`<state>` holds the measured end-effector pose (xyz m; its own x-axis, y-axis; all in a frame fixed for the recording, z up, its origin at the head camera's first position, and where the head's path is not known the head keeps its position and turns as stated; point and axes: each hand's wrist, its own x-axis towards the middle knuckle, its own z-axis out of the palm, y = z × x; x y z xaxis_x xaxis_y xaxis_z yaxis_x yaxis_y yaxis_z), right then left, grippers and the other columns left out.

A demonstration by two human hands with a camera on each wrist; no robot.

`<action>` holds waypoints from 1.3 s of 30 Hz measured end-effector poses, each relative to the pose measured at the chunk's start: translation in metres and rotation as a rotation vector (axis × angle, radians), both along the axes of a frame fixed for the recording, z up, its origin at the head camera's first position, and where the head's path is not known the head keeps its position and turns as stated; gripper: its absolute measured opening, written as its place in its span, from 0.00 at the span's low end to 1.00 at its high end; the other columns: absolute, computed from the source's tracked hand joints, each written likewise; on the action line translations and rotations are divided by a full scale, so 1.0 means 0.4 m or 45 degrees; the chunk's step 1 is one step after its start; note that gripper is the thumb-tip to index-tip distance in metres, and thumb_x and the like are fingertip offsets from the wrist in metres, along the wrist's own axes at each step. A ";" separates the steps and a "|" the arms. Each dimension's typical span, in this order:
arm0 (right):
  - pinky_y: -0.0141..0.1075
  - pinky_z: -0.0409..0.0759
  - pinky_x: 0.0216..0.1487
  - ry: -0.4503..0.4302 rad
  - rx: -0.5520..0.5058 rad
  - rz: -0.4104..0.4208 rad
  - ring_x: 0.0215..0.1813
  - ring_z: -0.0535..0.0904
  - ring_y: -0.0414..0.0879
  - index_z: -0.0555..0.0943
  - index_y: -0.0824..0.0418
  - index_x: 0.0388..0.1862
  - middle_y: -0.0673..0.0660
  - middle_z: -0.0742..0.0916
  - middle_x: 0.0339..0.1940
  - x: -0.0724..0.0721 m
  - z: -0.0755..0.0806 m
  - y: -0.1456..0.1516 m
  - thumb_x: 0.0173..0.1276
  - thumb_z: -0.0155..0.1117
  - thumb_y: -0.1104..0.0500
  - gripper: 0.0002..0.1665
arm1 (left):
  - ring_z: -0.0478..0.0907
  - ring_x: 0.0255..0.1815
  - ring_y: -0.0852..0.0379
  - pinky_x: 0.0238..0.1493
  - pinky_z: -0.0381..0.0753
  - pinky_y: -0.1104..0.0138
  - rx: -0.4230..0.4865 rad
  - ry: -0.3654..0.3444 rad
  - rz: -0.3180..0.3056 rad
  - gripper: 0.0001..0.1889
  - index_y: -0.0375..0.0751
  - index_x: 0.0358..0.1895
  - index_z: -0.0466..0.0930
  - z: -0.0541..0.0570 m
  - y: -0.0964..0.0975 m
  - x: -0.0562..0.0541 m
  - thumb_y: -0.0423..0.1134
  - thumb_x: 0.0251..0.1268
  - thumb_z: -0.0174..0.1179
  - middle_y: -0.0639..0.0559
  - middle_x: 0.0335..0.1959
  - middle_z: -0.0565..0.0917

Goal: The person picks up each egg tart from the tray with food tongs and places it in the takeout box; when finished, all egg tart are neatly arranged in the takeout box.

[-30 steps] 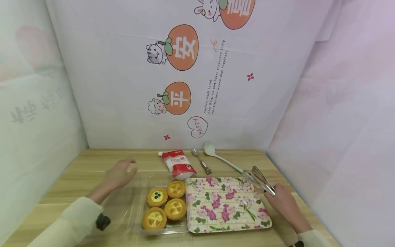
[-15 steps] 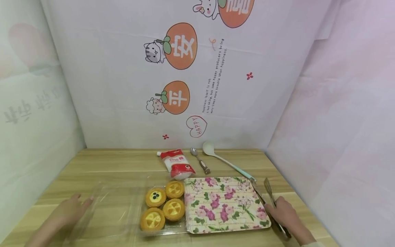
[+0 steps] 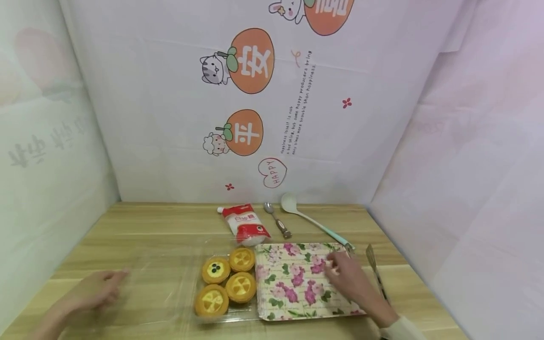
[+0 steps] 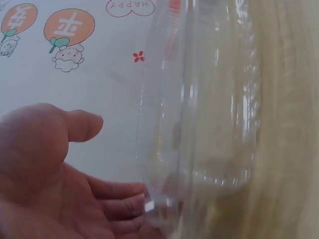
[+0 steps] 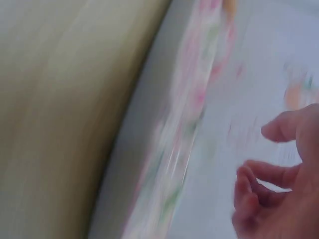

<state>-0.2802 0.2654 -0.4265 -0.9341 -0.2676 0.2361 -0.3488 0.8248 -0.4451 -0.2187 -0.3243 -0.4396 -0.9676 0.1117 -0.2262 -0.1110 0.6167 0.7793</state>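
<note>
My left hand point(image 3: 93, 289) is at the left end of the clear plastic lid point(image 3: 157, 264). Its thumb stands apart in the left wrist view, and its fingertips reach the edge of the clear plastic point(image 4: 214, 114); whether they grip it I cannot tell. Several egg tarts point(image 3: 241, 287) sit in the clear container, joined to the lid; one has dark berries on top. Over the flowered tray point(image 3: 293, 295) hovers my right hand point(image 3: 350, 278), loosely curled with nothing in it. In the right wrist view its thumb and fingers are apart. Metal tongs point(image 3: 374, 267) lie right of the tray.
Behind the container lies a red and white bag of sugar point(image 3: 246, 224). Beside it are a small spoon point(image 3: 279, 224) and a ladle point(image 3: 312, 223) with a mint handle. White printed walls enclose the wooden table point(image 3: 144, 222) at the back and sides.
My right hand has let go of the tongs, now lying right of the tray, and moved left over the tray. My left hand has come down and left to the lid's end.
</note>
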 end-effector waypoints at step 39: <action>0.37 0.65 0.27 -0.784 -0.911 0.187 0.23 0.65 0.42 0.78 0.65 0.33 0.55 0.76 0.24 -0.273 -0.040 -0.372 0.76 0.53 0.53 0.17 | 0.74 0.61 0.45 0.55 0.67 0.40 -0.158 1.274 -0.576 0.12 0.47 0.48 0.85 -0.018 0.469 -0.098 0.33 0.63 0.63 0.53 0.59 0.80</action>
<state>-0.3894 0.1167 -0.4425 -0.9175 -0.3751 -0.1325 0.0364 0.2524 -0.9669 -0.2579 -0.1366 -0.4468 -0.5953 0.5323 0.6019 0.7907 0.5211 0.3212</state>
